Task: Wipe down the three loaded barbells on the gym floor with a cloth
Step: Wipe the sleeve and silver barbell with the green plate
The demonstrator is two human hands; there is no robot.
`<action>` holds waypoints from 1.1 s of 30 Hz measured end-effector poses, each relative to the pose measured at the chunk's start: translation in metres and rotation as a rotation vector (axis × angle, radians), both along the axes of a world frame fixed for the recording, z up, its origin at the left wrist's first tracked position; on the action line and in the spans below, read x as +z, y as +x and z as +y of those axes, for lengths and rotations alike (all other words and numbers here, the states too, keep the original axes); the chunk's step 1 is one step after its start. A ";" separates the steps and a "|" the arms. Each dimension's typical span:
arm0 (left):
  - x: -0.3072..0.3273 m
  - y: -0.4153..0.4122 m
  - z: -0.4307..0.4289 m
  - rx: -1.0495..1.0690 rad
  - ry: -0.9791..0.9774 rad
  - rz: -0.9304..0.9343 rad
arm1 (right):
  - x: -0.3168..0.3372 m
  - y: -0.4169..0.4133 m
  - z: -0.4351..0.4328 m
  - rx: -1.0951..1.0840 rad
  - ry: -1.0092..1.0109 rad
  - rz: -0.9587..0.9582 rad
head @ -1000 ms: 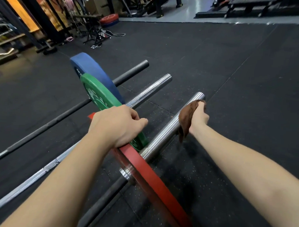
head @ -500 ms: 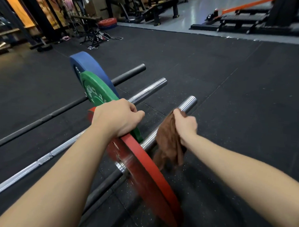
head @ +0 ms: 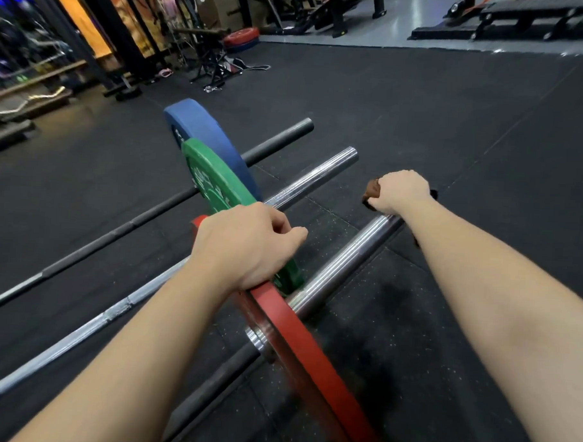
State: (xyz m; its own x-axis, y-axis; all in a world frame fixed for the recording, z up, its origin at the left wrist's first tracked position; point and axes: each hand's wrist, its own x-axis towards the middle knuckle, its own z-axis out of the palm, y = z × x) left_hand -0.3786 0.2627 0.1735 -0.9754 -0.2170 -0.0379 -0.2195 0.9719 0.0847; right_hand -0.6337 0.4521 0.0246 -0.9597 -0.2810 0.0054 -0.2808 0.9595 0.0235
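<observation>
Three barbells lie side by side on the black rubber floor. The nearest carries a red plate (head: 307, 352), the middle one a green plate (head: 215, 180), the far black one a blue plate (head: 204, 130). My left hand (head: 245, 249) grips the top rim of the red plate. My right hand (head: 398, 192) holds a brown cloth (head: 371, 192) wrapped over the outer end of the nearest barbell's chrome sleeve (head: 345, 263). The sleeve's tip is hidden under the hand and cloth.
The middle barbell's chrome sleeve (head: 319, 175) and the far black sleeve (head: 280, 136) point to the upper right. Racks, benches and stacked plates (head: 241, 38) stand at the back. Open rubber floor (head: 488, 129) lies to the right.
My right hand slid the cloth back along the chrome sleeve toward the red plate, then out again to the sleeve's end. My left hand stayed on the red plate's rim.
</observation>
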 end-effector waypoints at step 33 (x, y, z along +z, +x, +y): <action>0.010 0.006 0.011 0.062 0.073 -0.015 | -0.003 0.118 -0.071 0.461 -0.246 -0.234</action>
